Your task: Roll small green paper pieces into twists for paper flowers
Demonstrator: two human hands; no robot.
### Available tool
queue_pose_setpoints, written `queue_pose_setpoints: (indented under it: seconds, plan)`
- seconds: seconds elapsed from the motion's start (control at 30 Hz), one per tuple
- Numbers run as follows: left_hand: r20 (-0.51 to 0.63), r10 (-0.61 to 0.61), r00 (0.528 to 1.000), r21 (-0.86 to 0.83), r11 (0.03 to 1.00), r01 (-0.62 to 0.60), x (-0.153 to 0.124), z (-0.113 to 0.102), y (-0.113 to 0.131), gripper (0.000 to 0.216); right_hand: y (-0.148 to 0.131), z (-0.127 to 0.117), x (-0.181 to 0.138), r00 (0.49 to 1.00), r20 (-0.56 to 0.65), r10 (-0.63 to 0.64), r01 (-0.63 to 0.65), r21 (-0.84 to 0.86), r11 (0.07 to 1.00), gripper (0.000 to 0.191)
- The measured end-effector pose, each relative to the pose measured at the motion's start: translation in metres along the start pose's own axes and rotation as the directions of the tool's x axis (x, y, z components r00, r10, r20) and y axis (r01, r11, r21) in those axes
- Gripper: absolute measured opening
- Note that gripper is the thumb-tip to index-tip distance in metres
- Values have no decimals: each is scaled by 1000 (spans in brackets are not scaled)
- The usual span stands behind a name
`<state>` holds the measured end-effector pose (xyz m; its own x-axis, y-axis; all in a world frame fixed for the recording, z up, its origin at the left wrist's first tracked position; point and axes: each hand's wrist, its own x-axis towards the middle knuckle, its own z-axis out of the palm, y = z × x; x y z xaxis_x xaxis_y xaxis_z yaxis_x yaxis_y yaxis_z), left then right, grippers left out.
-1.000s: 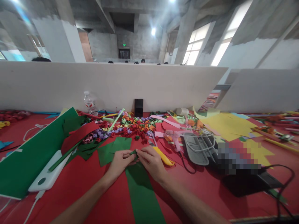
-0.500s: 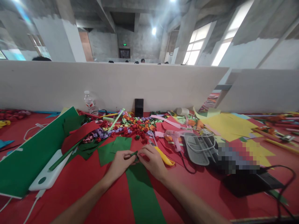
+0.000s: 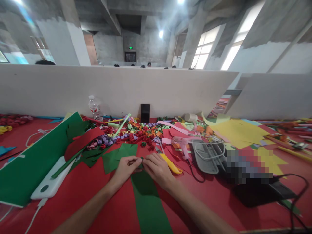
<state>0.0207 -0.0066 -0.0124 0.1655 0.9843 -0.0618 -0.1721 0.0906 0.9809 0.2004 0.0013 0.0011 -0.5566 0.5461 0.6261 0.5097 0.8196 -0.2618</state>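
Note:
My left hand point(image 3: 129, 167) and my right hand point(image 3: 157, 167) meet at the middle of the table, both closed in a pinch. Between their fingertips is a small piece of dark green paper point(image 3: 142, 158), mostly hidden by the fingers. Under and in front of the hands runs a long green paper strip point(image 3: 152, 204). Just beyond my left hand lie green paper squares point(image 3: 126, 151). A yellow-handled cutter point(image 3: 172, 164) rests against the far side of my right hand.
A pink glue gun point(image 3: 184, 144) lies by a grey tray point(image 3: 206, 159) with a white cable. Colourful folded paper pieces point(image 3: 143, 131) are heaped before an upright phone point(image 3: 145, 113). A green board point(image 3: 36, 165) leans over a white power strip point(image 3: 52, 182) at left. Yellow sheets point(image 3: 239, 130) lie right.
My fingertips have drawn closer together over the green paper piece, so less of it shows. My right fingers have curled in more. The surrounding things stay in place.

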Motion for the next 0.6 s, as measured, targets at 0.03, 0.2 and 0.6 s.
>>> queue_pose_setpoints:
  seconds: [0.03, 0.2, 0.6]
  plan:
    - [-3, 4, 1000, 4, 1000, -4, 0, 0, 0, 40, -1, 0, 0, 1000, -9, 29, -29, 63, 998, 13]
    - [-37, -16, 999, 6, 1000, 16, 1, -1, 0, 38, -2, 4, 1, 915, -106, 389, -307, 441, 843, 10]
    - [0, 138, 990, 176, 975, -135, -1, -2, -3, 29, -3, 8, 1, 846, 86, 526, -469, 589, 658, 21]
